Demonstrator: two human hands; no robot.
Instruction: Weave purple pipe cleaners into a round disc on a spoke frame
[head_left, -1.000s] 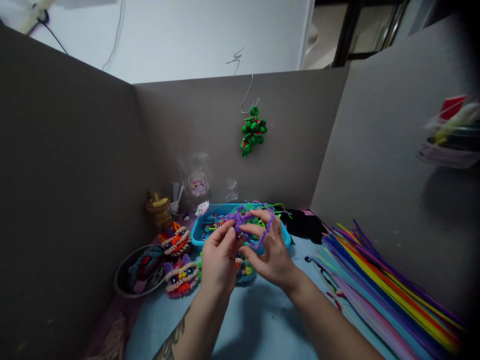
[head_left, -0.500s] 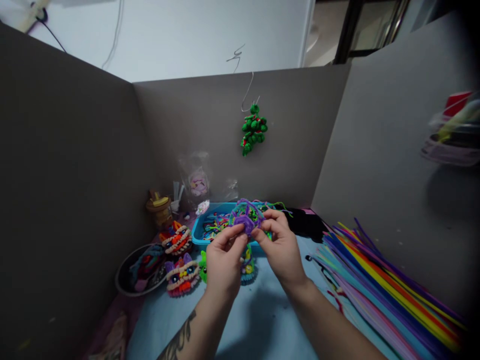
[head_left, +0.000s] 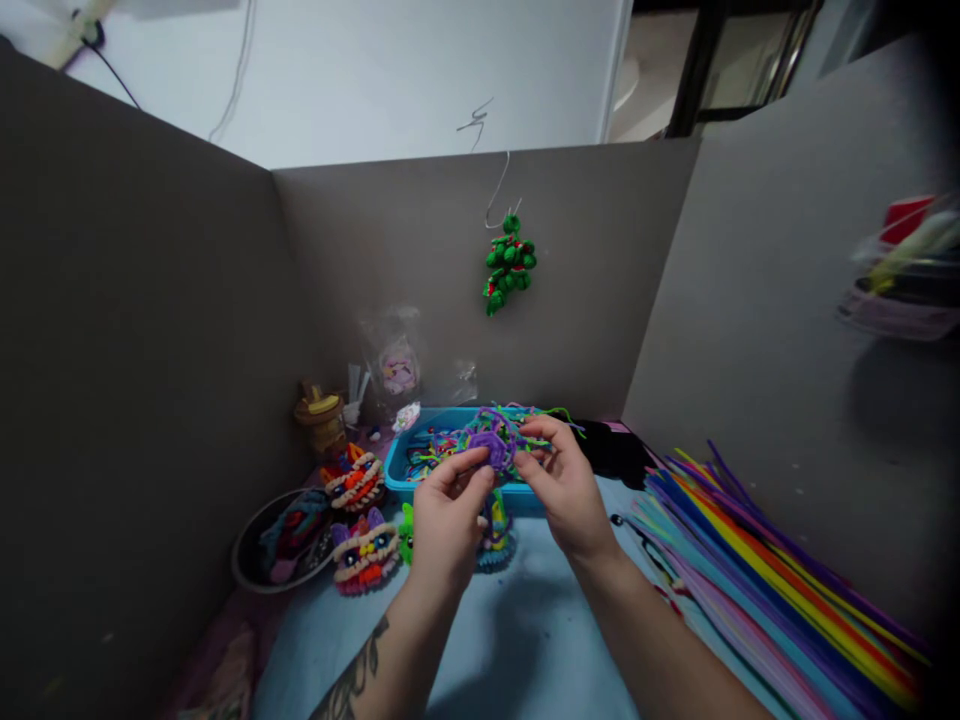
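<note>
Between my hands is a purple pipe-cleaner piece [head_left: 489, 447], a wound flat centre with loops standing out around it. My left hand [head_left: 453, 505] pinches its lower left edge between thumb and fingers. On the other side, my right hand [head_left: 562, 488] has thumb and fingers closed at the piece's right edge, on a purple strand. Both hands are raised above the table, in front of a blue tray [head_left: 391, 472] of mixed pipe-cleaner bits. Below my left hand, a green and yellow fuzzy figure [head_left: 496, 545] is partly hidden.
Two orange and cream fuzzy lion heads [head_left: 366, 550] stand at left, beside a round bowl [head_left: 244, 560] of scraps. A bundle of coloured pipe cleaners [head_left: 780, 570] lies at right. A green ornament [head_left: 510, 265] hangs on the grey back panel [head_left: 382, 240].
My right hand has shifted slightly at the right edge of the purple piece, which has turned a little. My left hand keeps its pinch. The view has moved slightly.
</note>
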